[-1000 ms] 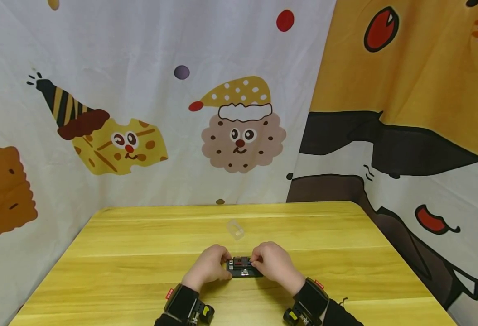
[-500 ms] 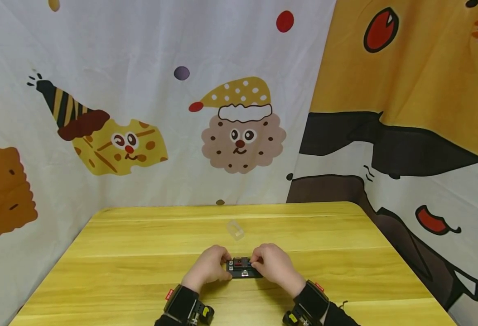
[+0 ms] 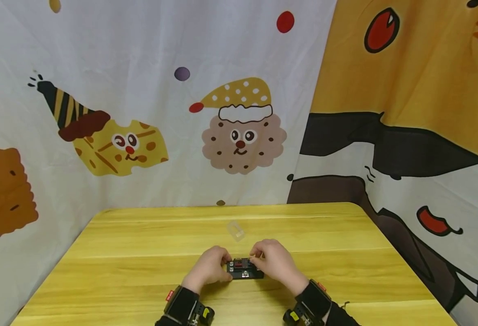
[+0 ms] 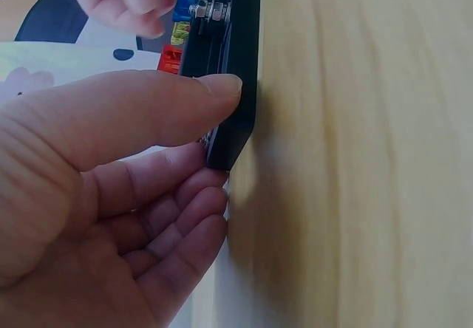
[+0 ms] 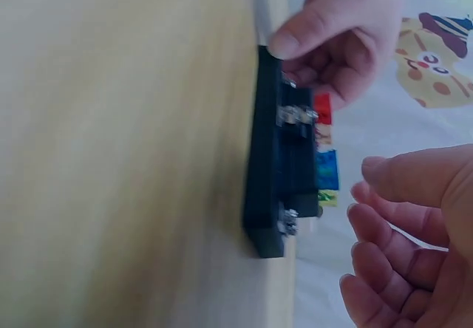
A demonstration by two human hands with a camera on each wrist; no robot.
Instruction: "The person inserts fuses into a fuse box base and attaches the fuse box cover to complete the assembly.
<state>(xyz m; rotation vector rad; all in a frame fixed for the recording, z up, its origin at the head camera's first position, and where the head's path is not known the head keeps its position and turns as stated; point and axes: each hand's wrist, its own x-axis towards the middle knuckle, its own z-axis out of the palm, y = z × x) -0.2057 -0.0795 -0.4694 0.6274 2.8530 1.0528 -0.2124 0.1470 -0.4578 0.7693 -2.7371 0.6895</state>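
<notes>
A black fuse block (image 3: 239, 275) lies on the table between my hands. Along its top, the right wrist view shows a red fuse (image 5: 323, 108), a tan one, a blue fuse (image 5: 326, 169) and a yellow fuse (image 5: 328, 197). Metal terminal bolts (image 4: 213, 10) stick out at its side. My left hand (image 3: 210, 267) grips the block's left end, thumb (image 4: 214, 91) on the front edge and fingers behind. Just off the fuses, my right hand (image 3: 278, 265) has its thumb and fingertips bent and apart, with nothing visible between them.
A clear plastic cover (image 3: 235, 231) lies on the wooden table (image 3: 141, 253) beyond the block. Behind the table hangs a cloth (image 3: 141, 90) printed with cartoons. Both wrists wear black straps with cameras.
My right hand has lifted slightly away from the block's right end, and its thumb and forefinger have parted. The left hand keeps its grip and the block stays in place.
</notes>
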